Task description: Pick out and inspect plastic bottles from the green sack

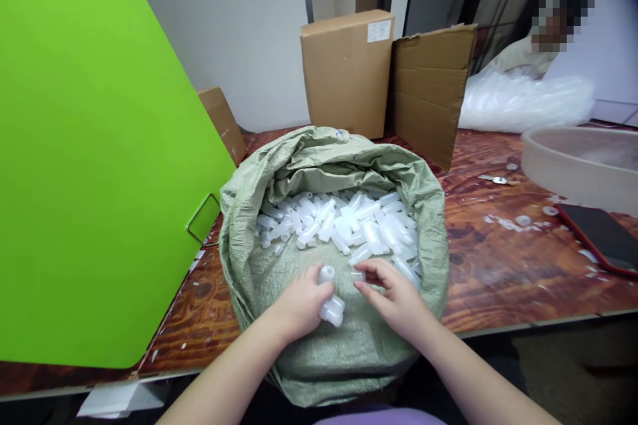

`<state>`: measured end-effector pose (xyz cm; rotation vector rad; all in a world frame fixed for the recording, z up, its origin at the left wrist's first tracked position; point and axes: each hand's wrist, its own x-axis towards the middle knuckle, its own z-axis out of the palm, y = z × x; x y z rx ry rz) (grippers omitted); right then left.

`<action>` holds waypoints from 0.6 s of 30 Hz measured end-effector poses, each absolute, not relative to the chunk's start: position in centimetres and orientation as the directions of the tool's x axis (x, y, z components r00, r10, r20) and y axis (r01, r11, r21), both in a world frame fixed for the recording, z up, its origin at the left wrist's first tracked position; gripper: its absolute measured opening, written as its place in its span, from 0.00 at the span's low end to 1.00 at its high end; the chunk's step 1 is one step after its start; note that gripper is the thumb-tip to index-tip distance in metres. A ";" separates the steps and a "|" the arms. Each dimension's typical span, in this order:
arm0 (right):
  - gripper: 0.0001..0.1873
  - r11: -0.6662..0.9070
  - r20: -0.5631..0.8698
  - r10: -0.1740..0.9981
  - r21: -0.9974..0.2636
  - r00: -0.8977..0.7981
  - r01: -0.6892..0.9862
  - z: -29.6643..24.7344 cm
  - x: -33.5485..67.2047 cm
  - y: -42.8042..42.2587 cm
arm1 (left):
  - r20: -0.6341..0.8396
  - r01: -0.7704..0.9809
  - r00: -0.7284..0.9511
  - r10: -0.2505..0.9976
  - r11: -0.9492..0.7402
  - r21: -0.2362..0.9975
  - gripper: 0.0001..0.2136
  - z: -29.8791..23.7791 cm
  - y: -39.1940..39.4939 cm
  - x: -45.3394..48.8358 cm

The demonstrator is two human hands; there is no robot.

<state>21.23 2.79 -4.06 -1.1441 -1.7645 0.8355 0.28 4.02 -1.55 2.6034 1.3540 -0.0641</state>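
Our left hand [299,302] is curled around a few small white plastic tubes [331,305], holding them tight. Our right hand [396,295] is just beside it, pinching one more tube [357,275] between thumb and fingertip. Both hands rest on the near wall of a green woven sack [279,172]. Just past our fingers, a big pile of the same tubes [349,222] fills the sack. The sack sits on a shiny brown wooden table [498,272]. Far to the left of our hands stands a bright green board [90,146]. Behind the sack are cardboard boxes [349,70] and a white wall [234,26]. Off to the right lie a phone [601,236] and a round basin [578,166].
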 end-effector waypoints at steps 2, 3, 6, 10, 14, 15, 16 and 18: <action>0.12 0.427 0.340 0.898 -0.825 -0.279 0.369 -3.6 20.8 2.7 | -0.127 0.788 0.613 0.780 -0.590 0.176 0.10 -1.5 3.4 0.6; 0.12 0.464 0.363 0.878 -0.802 -0.311 0.375 -3.4 20.5 2.7 | -0.120 0.771 0.633 0.764 -0.610 0.186 0.11 -1.5 3.1 0.7; 0.12 0.543 0.400 0.831 -0.731 -0.386 0.413 -3.1 20.0 2.6 | -0.103 0.721 0.684 0.722 -0.649 0.241 0.13 -1.4 2.8 1.1; 0.14 0.605 0.372 0.783 -0.643 -0.498 0.469 -2.4 20.8 3.3 | -0.115 0.711 0.689 0.715 -0.638 0.296 0.11 -1.2 3.1 1.6; 0.15 0.663 0.261 0.712 -0.555 -0.652 0.502 -1.5 22.5 4.4 | -0.128 0.674 0.714 0.689 -0.625 0.394 0.09 -1.0 3.6 2.4; 0.15 0.655 0.229 0.715 -0.550 -0.661 0.518 -1.3 22.7 4.6 | -0.134 0.668 0.715 0.686 -0.614 0.419 0.08 -1.0 3.7 2.6; 0.14 0.625 0.197 0.739 -0.558 -0.644 0.546 -1.3 22.8 4.7 | -0.139 0.670 0.710 0.690 -0.601 0.436 0.07 -1.1 3.8 2.7; 0.10 0.484 0.110 0.835 -0.613 -0.540 0.624 -1.5 22.7 4.6 | -0.143 0.680 0.695 0.705 -0.579 0.450 0.07 -1.3 3.8 2.8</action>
